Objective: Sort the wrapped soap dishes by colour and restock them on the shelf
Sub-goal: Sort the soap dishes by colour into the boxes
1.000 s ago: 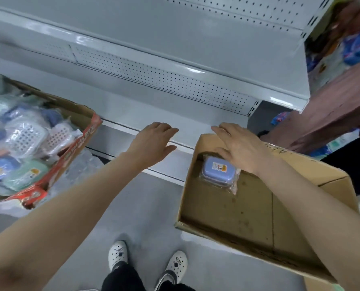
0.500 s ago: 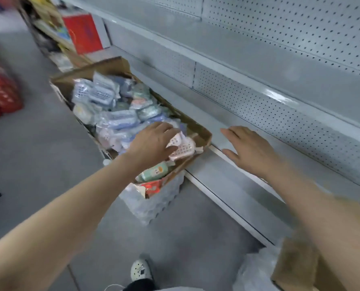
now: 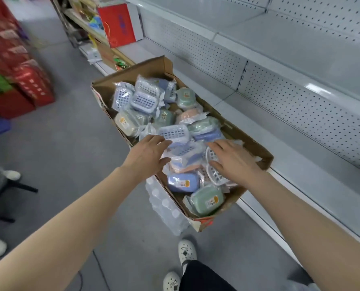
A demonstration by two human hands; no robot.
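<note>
soap dishes (image 3: pixel 182 182) in clear wrap, blue, green, peach; left hand (image 3: pixel 147 153), right hand (image 3: pixel 235 162) fingers (image 3: pixel 213 147) spread, empty

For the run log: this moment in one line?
left hand: open, over soap dishes | right hand: open, over soap dishes | cardboard box: colours mixed, unsorted

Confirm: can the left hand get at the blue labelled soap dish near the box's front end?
Probably yes. The left hand is open beside the blue soap dish, which lies on top in the box, nothing over its face.
</note>
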